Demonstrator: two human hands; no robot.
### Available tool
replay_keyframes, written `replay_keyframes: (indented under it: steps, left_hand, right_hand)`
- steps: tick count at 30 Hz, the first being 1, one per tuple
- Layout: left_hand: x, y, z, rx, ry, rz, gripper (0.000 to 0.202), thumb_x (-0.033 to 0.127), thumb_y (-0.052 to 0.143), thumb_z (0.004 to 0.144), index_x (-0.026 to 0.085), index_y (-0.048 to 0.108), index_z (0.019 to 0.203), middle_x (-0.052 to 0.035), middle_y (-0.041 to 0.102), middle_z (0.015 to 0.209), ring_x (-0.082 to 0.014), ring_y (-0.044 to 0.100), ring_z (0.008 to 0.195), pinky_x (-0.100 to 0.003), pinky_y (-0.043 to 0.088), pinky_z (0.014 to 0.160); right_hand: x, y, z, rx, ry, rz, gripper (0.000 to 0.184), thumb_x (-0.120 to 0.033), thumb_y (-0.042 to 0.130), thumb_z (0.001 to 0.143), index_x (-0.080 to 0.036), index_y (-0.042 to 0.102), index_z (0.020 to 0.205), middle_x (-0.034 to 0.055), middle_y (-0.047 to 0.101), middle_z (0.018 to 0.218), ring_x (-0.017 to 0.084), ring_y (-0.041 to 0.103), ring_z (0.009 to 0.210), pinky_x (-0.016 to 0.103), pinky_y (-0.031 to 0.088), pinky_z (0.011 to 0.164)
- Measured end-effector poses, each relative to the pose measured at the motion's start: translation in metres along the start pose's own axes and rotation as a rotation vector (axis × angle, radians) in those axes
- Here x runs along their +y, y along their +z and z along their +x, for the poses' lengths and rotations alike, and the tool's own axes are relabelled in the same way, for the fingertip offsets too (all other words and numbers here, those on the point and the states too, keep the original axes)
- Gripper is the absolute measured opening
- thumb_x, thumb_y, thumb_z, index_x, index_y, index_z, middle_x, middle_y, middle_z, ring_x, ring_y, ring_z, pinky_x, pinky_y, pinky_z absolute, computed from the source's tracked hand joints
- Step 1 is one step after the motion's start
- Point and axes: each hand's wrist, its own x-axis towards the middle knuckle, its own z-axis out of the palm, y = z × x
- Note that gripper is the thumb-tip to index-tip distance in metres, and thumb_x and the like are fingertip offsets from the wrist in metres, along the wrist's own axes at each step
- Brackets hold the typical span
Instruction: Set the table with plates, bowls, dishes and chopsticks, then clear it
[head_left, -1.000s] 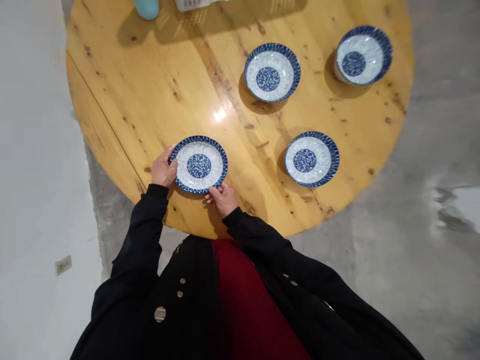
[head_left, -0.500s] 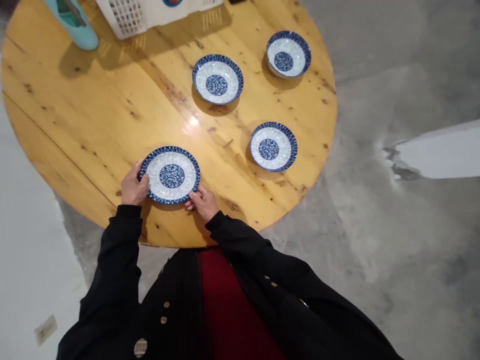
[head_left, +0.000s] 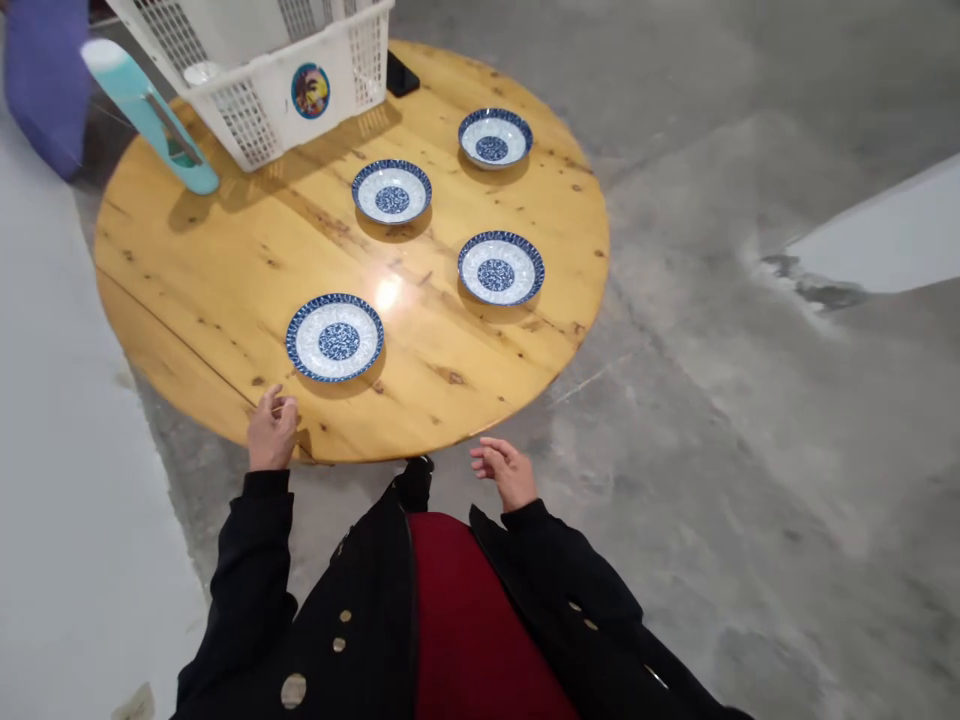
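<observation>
A blue-and-white patterned plate (head_left: 335, 338) lies on the round wooden table (head_left: 225, 300), closest to me. Just below its left side is my left hand (head_left: 273, 428), off the plate, its fingers loosely curled apart around nothing. My right hand (head_left: 508, 471) hangs beyond the table's front edge, also free, with fingers partly spread. Three more dishes in the same pattern rest farther back: one dish (head_left: 501, 268) to the right, another dish (head_left: 391, 192) near the middle, and a deeper-looking bowl (head_left: 495, 138) at the far right.
A white plastic basket (head_left: 262, 120) with a round sticker stands at the table's back left. Beside it leans a turquoise holder (head_left: 154, 120). A black phone (head_left: 402, 75) lies right of the basket. A white wall (head_left: 67, 400) runs along the left.
Both hands have let go of the near plate, which stays on the table. My right hand has drawn back right past the edge; my left has pulled back slightly. The view has tilted up.
</observation>
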Motion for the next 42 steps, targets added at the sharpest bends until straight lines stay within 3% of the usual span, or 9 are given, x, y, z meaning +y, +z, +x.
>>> replay_keyframes:
  steps: [3, 9, 16, 23, 30, 35, 42]
  left_hand:
    - [-0.018, -0.014, -0.047, -0.021, -0.048, 0.009, 0.045, 0.039, 0.052, 0.084, 0.017, 0.061, 0.123, -0.0071, 0.070, 0.100, -0.0193, 0.068, 0.089, -0.034, 0.057, 0.083]
    - [-0.055, -0.035, -0.131, -0.101, -0.091, 0.075, 0.039, 0.040, 0.055, 0.083, 0.019, 0.067, 0.113, -0.0086, 0.073, 0.105, -0.0238, 0.068, 0.099, -0.038, 0.054, 0.091]
    - [-0.065, -0.030, -0.185, -0.175, -0.116, 0.026, 0.040, 0.042, 0.054, 0.083, 0.020, 0.068, 0.114, -0.0084, 0.074, 0.102, -0.0238, 0.069, 0.098, -0.037, 0.055, 0.090]
    - [-0.056, -0.022, -0.198, -0.224, -0.107, -0.016, 0.040, 0.040, 0.054, 0.083, 0.020, 0.068, 0.114, -0.0082, 0.074, 0.102, -0.0228, 0.069, 0.098, -0.035, 0.055, 0.089]
    - [-0.071, -0.035, -0.197, -0.226, -0.097, -0.062, 0.039, 0.041, 0.055, 0.082, 0.021, 0.069, 0.112, -0.0077, 0.074, 0.096, -0.0225, 0.069, 0.092, -0.036, 0.056, 0.084]
    - [-0.101, -0.070, -0.196, -0.242, -0.145, -0.074, 0.044, 0.044, 0.054, 0.081, 0.017, 0.068, 0.113, -0.0080, 0.073, 0.092, -0.0216, 0.070, 0.087, -0.035, 0.056, 0.082]
    - [-0.168, -0.129, -0.185, -0.183, -0.233, -0.023, 0.042, 0.042, 0.053, 0.081, 0.018, 0.068, 0.112, -0.0091, 0.074, 0.093, -0.0239, 0.070, 0.090, -0.037, 0.055, 0.085]
  right_hand:
    - [0.022, -0.017, -0.024, 0.043, 0.002, 0.020, 0.040, -0.041, 0.072, 0.059, -0.014, 0.065, 0.088, 0.0062, 0.072, 0.071, 0.015, 0.064, 0.054, 0.025, 0.050, 0.047]
    - [0.050, -0.020, -0.067, -0.017, 0.019, 0.070, 0.040, -0.040, 0.071, 0.057, -0.014, 0.065, 0.086, 0.0059, 0.072, 0.069, 0.014, 0.063, 0.053, 0.025, 0.050, 0.048]
    - [0.067, -0.023, -0.093, -0.078, 0.052, 0.011, 0.039, -0.039, 0.069, 0.055, -0.013, 0.065, 0.084, 0.0061, 0.071, 0.068, 0.014, 0.062, 0.052, 0.026, 0.050, 0.048]
    - [0.077, -0.026, -0.101, -0.125, 0.059, -0.036, 0.038, -0.039, 0.070, 0.056, -0.014, 0.066, 0.084, 0.0057, 0.071, 0.069, 0.014, 0.063, 0.054, 0.026, 0.051, 0.049]
    - [0.079, -0.009, -0.102, -0.116, 0.054, -0.028, 0.035, -0.037, 0.071, 0.055, -0.015, 0.065, 0.081, 0.0060, 0.071, 0.067, 0.015, 0.062, 0.052, 0.026, 0.050, 0.047]
    - [0.081, 0.033, -0.109, -0.140, 0.051, -0.045, 0.036, -0.037, 0.070, 0.054, -0.014, 0.065, 0.081, 0.0053, 0.070, 0.066, 0.014, 0.062, 0.052, 0.026, 0.050, 0.047]
    - [0.088, 0.111, -0.131, -0.253, 0.053, -0.108, 0.034, -0.037, 0.071, 0.057, -0.015, 0.063, 0.082, 0.0041, 0.070, 0.067, 0.013, 0.062, 0.052, 0.023, 0.049, 0.046]
